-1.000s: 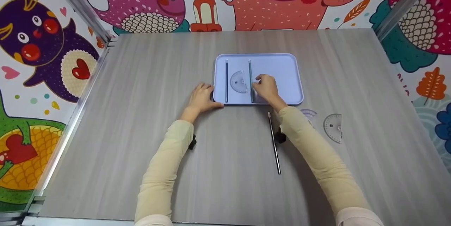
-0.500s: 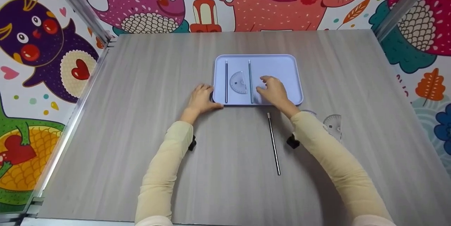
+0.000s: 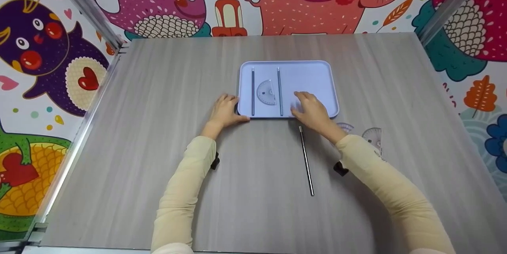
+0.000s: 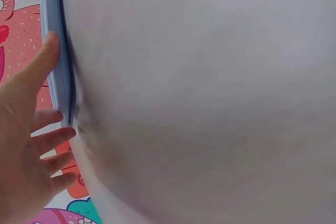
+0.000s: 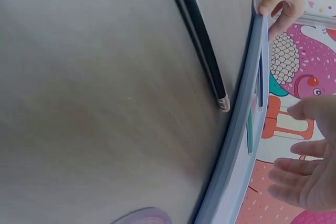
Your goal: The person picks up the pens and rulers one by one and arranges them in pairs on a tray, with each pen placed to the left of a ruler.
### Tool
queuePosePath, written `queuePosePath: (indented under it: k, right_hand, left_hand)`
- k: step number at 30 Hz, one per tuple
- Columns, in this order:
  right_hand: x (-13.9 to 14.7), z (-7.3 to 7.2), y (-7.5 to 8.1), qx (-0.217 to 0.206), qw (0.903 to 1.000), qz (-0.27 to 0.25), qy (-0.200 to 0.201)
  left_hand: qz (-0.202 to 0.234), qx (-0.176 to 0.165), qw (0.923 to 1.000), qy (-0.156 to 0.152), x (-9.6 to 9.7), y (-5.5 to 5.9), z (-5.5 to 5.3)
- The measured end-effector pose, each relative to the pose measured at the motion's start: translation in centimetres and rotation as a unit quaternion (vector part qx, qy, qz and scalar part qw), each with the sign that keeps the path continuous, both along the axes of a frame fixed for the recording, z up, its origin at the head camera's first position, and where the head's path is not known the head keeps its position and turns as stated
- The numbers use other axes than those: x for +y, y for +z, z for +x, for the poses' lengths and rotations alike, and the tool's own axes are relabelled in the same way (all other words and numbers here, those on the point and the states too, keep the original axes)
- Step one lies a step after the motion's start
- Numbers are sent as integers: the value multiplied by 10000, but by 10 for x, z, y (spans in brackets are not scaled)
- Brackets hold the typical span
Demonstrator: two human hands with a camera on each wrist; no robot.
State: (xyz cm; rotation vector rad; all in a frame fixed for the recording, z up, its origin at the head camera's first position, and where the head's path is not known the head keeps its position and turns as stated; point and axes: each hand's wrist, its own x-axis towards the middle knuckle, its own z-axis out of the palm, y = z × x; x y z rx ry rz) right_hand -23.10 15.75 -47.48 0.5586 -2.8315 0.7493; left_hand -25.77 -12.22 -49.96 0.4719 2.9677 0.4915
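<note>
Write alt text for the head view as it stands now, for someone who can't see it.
A left hand touches the near left corner of a pale blue tray; the empty right hand hovers over its near right part. Inside, a protractor lies between two pencils. A third pencil and two partly hidden protractors lie on the table.

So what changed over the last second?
Right hand drew away from the green pencil, rightward and back toward the person, opening wider. Unchanged: left hand at the tray's near left corner; green pencil, dark pencil and protractor lying inside.
</note>
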Motion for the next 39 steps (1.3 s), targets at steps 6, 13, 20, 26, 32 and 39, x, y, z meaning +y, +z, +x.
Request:
queuePosePath:
  k: [6,13,20,26,32,39]
  right_hand:
    - [8,11,-3,-55,9982,541,260]
    - [23,20,-6,-593,9913,1132,331]
    - [36,29,-15,-550,9898,1234,443]
    - [47,37,-19,-542,9881,1367,455]
    - [57,45,-21,-616,9878,1375,406]
    - [69,52,-23,-592,9894,1299,278]
  left_hand:
    - [-20,-54,10000,-17,-1,-1,1]
    - [-28,-83,9999,49,0,1,2]
    - [-62,108,9999,-13,1,2,2]
    - [-26,37,10000,-2,2,3,2]
    - [-11,47,10000,-8,2,2,2]
    - [-43,153,9999,-23,1,1,1]
